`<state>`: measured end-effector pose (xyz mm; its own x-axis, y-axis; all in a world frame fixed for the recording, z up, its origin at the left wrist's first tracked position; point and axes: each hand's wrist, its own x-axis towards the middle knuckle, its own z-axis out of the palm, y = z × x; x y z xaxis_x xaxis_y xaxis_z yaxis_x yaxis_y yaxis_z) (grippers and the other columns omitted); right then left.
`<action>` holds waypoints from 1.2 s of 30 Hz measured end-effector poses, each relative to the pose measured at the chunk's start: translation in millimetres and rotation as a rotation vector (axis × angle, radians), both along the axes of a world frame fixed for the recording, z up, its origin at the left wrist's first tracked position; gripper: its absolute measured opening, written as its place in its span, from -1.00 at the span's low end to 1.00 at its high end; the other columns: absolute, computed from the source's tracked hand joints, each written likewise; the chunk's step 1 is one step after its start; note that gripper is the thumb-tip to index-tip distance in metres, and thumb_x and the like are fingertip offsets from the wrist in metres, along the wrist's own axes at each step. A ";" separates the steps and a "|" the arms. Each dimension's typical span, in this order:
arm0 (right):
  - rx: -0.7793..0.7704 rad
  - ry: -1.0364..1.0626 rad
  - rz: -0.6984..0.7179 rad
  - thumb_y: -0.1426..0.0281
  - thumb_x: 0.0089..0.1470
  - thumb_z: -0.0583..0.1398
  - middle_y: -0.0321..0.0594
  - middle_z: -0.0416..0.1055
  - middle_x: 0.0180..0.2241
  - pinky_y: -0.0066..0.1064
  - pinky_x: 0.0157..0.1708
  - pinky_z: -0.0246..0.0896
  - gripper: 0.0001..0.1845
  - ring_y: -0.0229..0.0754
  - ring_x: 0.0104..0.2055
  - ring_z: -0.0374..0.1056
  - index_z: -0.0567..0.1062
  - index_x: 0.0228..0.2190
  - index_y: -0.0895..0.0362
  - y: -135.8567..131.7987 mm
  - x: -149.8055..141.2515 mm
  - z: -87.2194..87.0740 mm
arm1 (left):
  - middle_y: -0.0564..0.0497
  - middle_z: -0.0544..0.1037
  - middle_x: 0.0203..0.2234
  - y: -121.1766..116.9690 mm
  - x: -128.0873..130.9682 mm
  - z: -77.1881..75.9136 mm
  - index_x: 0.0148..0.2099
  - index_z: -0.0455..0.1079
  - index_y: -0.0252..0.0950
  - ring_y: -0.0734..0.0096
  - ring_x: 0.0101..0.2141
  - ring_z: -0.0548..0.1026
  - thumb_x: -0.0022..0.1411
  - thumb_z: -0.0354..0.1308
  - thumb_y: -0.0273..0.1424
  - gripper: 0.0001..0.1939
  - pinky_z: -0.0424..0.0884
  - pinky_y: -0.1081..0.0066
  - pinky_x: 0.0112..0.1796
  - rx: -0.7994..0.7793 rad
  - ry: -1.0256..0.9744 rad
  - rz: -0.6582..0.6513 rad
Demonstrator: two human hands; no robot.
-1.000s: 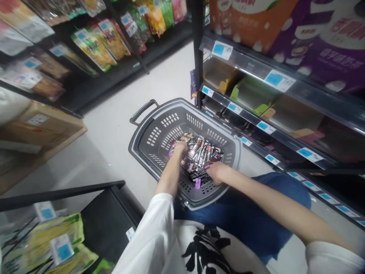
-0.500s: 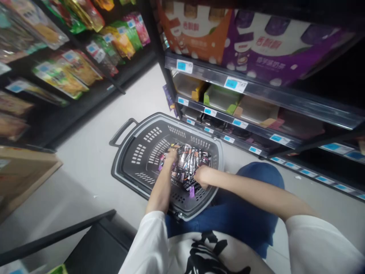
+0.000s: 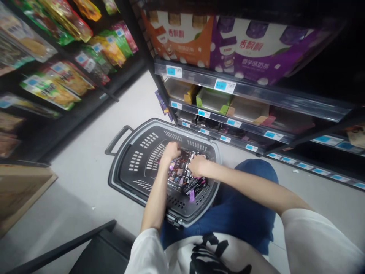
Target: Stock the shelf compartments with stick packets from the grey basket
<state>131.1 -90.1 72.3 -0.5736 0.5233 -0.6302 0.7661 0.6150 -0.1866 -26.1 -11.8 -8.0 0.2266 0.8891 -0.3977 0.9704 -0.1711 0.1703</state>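
Lying in a dark-grey perforated plastic basket (image 3: 124, 167), small glossy, mostly dark sachets (image 3: 180, 171) are looking gathered but uneven — some handling is probably remaining. The left hand (image 3: 171, 150) is resting curled at their far edge, the right hand (image 3: 198, 166) bent over them — whether either is gripping any, I cannot tell.

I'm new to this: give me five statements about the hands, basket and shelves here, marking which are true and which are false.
1. The left hand and right hand both reach into the basket. True.
2. The basket holds fruit. False: it holds small packets.
3. An orange box and a purple box stand side by side. True.
4. The person's sleeves are red. False: they are white sleeves.
5. The hands wear gloves. False: both are bare.
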 end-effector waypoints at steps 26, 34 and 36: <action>-0.371 1.541 -1.329 0.19 -0.03 0.43 -0.27 0.52 -0.48 -0.47 -0.52 0.24 -0.70 -0.30 -0.51 0.34 0.58 -0.42 0.15 60.1 5.5 36.2 | -0.22 0.66 -0.17 -28.3 -0.5 44.7 0.07 0.43 -0.38 0.20 -0.24 0.65 0.07 0.44 -0.08 -0.36 0.61 0.30 -0.26 -0.485 -1.463 0.209; -0.350 1.609 -1.573 0.45 -0.01 0.39 -0.32 0.59 -0.29 -0.57 -0.40 0.24 -0.84 -0.38 -0.34 0.41 0.64 -0.29 0.13 66.8 4.9 39.0 | -0.22 0.69 -0.35 -29.3 16.9 37.0 -0.09 0.57 -0.47 0.27 -0.38 0.66 0.12 0.41 -0.09 -0.48 0.59 0.35 -0.28 -0.374 -1.463 0.274; -0.366 1.573 -1.597 0.55 -0.02 0.37 -0.29 0.60 -0.27 -0.57 -0.41 0.25 -0.78 -0.38 -0.35 0.41 0.64 -0.26 0.15 67.9 3.7 38.8 | -0.19 0.69 -0.39 -26.3 14.2 36.3 -0.10 0.58 -0.47 0.32 -0.44 0.64 0.10 0.42 -0.12 -0.50 0.57 0.37 -0.30 -0.335 -1.501 0.311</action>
